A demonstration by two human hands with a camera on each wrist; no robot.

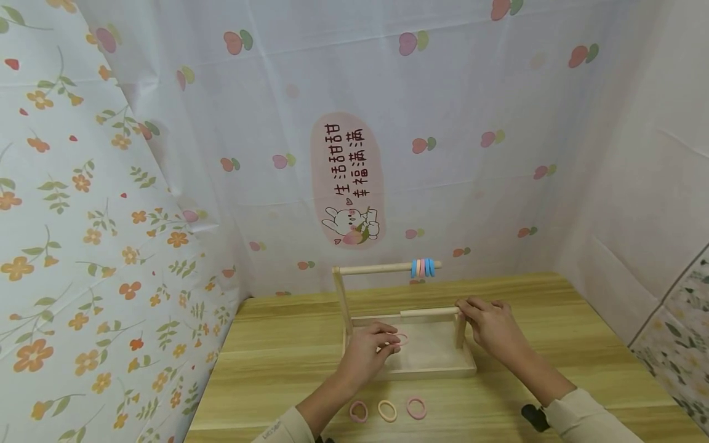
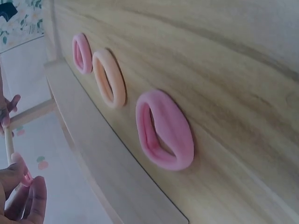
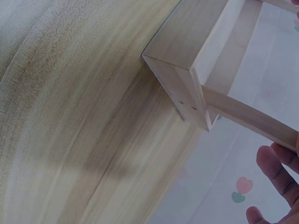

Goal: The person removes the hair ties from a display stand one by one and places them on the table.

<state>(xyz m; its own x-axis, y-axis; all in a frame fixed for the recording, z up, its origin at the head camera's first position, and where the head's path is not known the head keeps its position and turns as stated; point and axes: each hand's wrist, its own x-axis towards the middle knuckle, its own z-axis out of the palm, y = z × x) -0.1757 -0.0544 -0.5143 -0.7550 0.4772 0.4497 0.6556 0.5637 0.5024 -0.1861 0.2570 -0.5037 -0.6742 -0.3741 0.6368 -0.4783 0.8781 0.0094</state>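
In the head view my left hand [image 1: 367, 352] pinches a pink hair tie [image 1: 406, 336] between thumb and fingers. It hovers over the tray of a wooden stand [image 1: 423, 373], a little below the free left end of the low rod [image 1: 426, 312]. My right hand [image 1: 493, 327] grips the top of the short post [image 1: 460, 333] that carries this rod. On the tall arm's upper rod [image 1: 376, 269] hang several hair ties [image 1: 423, 268], blue, pink and peach, near its free right end. The low rod shows no hair tie on it.
Three hair ties lie in a row on the table before the stand: a folded pink one [image 2: 175, 123], a peach one [image 2: 120, 91] and another pink one [image 2: 87, 52]. A dark object [image 1: 534, 418] lies by the right sleeve. Patterned curtains [image 1: 471, 154] stand behind and beside the table.
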